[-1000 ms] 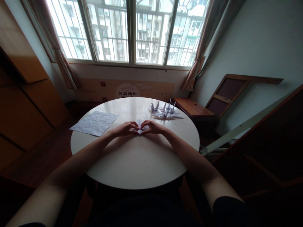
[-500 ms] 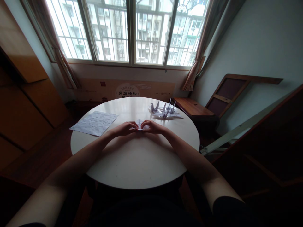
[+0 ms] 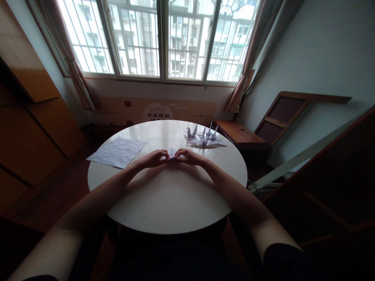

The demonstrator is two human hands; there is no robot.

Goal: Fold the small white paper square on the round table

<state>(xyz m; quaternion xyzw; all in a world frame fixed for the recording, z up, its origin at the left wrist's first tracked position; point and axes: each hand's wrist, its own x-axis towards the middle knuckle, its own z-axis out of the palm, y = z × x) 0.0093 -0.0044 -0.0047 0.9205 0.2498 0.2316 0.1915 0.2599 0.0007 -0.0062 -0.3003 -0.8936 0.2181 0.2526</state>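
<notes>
- We see a small folded paper piece [image 3: 172, 153] just above the centre of the frame, on a round white table [image 3: 175, 203].
- Its peak points up the frame, toward the window. Its long axis seems to run left to right, though fingers hide most of it.
- The left hand [image 3: 154, 159] and right hand [image 3: 190, 157] each pinch one end. We judge that a crease is being pressed, which calls for even, matched pressure.
- A creased sheet [image 3: 117, 151] lies to the left, and paper cranes [image 3: 205, 138] stand to the upper right.
</notes>
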